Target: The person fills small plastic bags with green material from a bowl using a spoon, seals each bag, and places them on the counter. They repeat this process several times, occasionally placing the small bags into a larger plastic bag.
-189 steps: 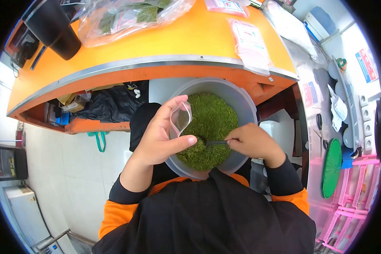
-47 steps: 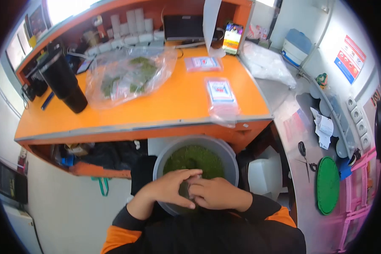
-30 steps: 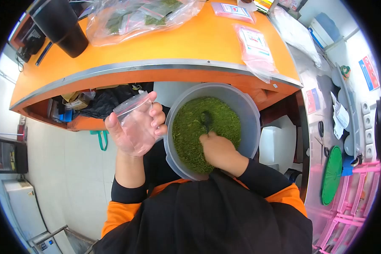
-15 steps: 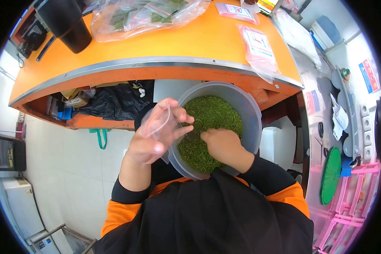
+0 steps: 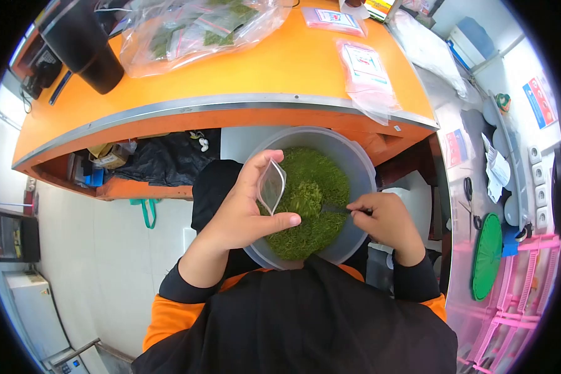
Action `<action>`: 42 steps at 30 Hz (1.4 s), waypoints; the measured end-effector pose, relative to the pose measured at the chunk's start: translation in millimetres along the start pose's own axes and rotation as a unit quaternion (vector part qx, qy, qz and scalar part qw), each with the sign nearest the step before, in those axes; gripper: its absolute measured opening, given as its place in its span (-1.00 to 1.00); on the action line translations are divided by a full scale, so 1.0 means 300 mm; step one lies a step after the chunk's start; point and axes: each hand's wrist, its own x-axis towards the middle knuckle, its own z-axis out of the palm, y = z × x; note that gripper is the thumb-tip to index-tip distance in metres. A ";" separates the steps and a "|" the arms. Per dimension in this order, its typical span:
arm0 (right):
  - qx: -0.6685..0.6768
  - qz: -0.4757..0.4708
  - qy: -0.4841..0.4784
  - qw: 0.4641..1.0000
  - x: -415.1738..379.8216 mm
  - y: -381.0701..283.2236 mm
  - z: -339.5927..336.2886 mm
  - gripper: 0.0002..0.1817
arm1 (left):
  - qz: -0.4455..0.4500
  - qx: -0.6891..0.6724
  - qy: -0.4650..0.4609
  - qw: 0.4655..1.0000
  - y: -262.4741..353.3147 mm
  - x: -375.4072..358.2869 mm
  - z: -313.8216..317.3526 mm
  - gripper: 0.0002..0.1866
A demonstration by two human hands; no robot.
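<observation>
My left hand (image 5: 234, 215) holds a small clear zip bag (image 5: 272, 188) between fingers and thumb, its mouth spread apart over the left part of the tub. A dark-handled spoon (image 5: 335, 209) is gripped in my right hand (image 5: 388, 223). Its head is hidden under a blurred heap of green shreds close to the bag's mouth. Below both hands, a translucent plastic tub (image 5: 363, 163) holds loose green moss-like shreds (image 5: 302, 244).
An orange counter (image 5: 249, 75) stands ahead, bearing a large clear bag of filled packets (image 5: 196, 34), a black tumbler (image 5: 84, 50) and packs of pink-edged bags (image 5: 366, 71). At right are a green lid (image 5: 487, 257), scissors (image 5: 470, 199) and a pink rack (image 5: 520, 293).
My right hand has risen from the shreds and moved right, now showing the spoon with a green heap. My left hand has turned the bag, its opening now facing the heap.
</observation>
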 end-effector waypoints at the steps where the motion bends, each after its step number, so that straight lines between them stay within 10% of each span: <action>1: -0.015 -0.015 0.012 1.000 -0.008 0.003 -0.002 -0.75 | -0.007 0.025 0.002 1.000 -0.010 0.009 0.007 -0.09; 10: 0.036 0.014 0.175 0.984 -0.048 -0.043 -0.081 -0.84 | -0.064 0.304 -0.025 0.950 -0.045 0.045 0.053 -0.30; 19: -0.111 -0.105 0.262 0.953 -0.043 -0.099 -0.055 -0.89 | -0.111 0.204 -0.001 0.973 -0.069 0.050 0.092 -0.30; 22: -0.088 -0.017 0.232 0.969 -0.032 -0.066 -0.061 -0.83 | -0.085 0.244 0.031 0.965 -0.042 0.045 0.103 -0.34; 31: -0.045 -0.212 0.166 0.962 0.032 -0.144 0.112 -0.80 | 0.100 0.424 0.090 0.896 -0.047 0.030 0.149 -0.25; 39: -0.018 -0.196 0.099 0.975 0.013 -0.094 0.120 -0.91 | -0.088 0.247 -0.116 0.958 0.011 0.062 0.072 -0.49; 42: 0.066 -0.184 0.091 0.976 -0.005 -0.099 0.110 -0.92 | -0.029 0.269 -0.134 0.953 0.001 0.056 0.066 -0.72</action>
